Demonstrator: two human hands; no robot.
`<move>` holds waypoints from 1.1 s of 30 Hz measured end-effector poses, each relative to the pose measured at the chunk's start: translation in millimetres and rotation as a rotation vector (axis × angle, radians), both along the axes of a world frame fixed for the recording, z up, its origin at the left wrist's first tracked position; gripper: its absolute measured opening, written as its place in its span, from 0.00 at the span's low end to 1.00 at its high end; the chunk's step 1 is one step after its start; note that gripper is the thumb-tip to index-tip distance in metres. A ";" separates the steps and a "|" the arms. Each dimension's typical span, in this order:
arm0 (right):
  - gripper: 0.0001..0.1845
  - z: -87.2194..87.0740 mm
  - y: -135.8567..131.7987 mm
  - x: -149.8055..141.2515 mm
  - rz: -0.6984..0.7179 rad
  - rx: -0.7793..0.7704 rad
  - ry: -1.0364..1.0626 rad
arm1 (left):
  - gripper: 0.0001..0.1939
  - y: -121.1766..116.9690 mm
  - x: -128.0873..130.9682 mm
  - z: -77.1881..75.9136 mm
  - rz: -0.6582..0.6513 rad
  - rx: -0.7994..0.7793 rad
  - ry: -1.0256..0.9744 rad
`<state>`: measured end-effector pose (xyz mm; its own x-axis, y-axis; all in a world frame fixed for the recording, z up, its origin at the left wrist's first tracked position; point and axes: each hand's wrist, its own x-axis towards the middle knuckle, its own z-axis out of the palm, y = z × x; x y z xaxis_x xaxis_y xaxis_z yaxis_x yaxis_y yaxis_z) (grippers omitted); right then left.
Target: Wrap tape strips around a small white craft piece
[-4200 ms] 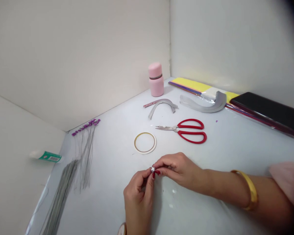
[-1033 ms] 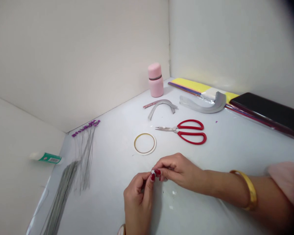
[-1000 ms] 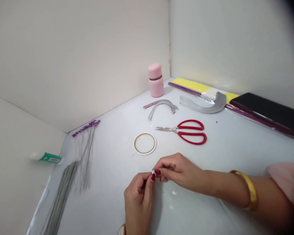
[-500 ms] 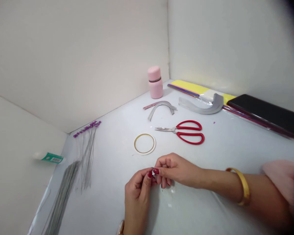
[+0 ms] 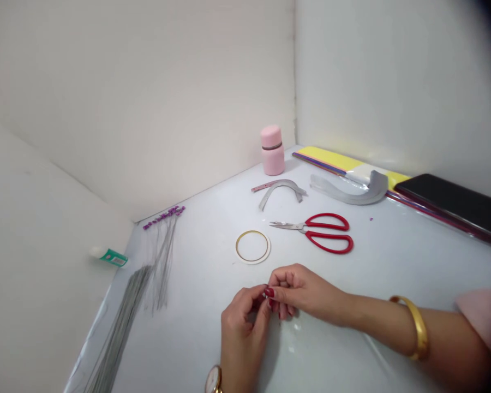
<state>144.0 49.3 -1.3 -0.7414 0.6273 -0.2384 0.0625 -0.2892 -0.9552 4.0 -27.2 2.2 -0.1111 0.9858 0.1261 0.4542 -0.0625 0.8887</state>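
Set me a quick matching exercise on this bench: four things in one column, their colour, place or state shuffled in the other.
1. scissors
2. tape roll
3. bottle
4. left hand

A. pink, standing upright
B. wears a watch at its wrist
C. red handles, lying with the tips pointing left in the picture
D. white ring with a gold-coloured inner edge, lying flat

Pairs: 1-C, 2-D, 3-A, 4-B

bright, diffuse light | glare spots on tabletop [image 5: 188, 344] | upper-right corner dark
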 end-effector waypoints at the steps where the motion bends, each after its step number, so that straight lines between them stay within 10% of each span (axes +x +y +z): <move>1: 0.17 0.0 -0.5 0.1 0.008 0.016 -0.006 | 0.08 -0.5 -0.1 0.9 0.003 0.015 0.028; 18: 0.09 10.0 20.2 -7.7 -0.199 1.134 -0.360 | 0.07 5.0 -17.7 -2.9 0.202 0.055 -0.029; 33: 0.05 -0.7 35.9 -52.6 -0.174 1.268 -0.531 | 0.09 5.0 -30.6 -16.1 0.255 -0.096 -0.500</move>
<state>91.4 85.2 -2.0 -0.6328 0.6993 0.3324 0.5508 0.7083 -0.4416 -26.6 -22.2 -13.9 -0.3705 0.9243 -0.0915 -0.0327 0.0855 0.9958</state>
